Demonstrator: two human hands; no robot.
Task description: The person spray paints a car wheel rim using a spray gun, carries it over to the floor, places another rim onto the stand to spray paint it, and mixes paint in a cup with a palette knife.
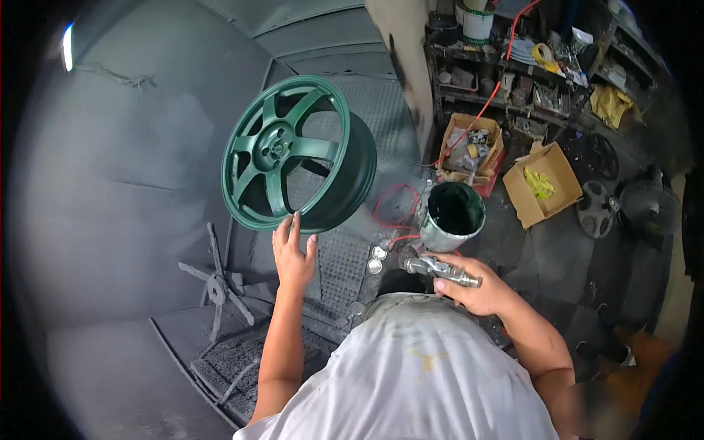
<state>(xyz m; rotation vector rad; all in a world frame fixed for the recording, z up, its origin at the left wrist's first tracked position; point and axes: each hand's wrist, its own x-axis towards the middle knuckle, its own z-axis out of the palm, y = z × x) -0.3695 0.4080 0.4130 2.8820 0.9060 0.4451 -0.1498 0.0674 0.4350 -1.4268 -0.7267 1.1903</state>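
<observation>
A green six-spoke car wheel rim (317, 149) stands tilted in front of me, its wet-looking face turned to the left. My left hand (292, 253) reaches up to the rim's lower edge with fingers apart; the fingertips overlap the edge, and whether they press on it I cannot tell. In my right hand (480, 287) is a metal spray gun (444, 271), held close to my body with its nozzle end toward the left. Just beyond the gun stands a paint bucket (440, 240), dark green inside and smeared outside.
A red hose (488, 110) hangs down and coils near the bucket. Cardboard boxes (529, 209) stand at the right, beneath cluttered shelves (469, 55). A fan (649, 205) is at the far right. At the left, a grey-coated spoked stand (217, 289) is beside the grey wall (110, 191).
</observation>
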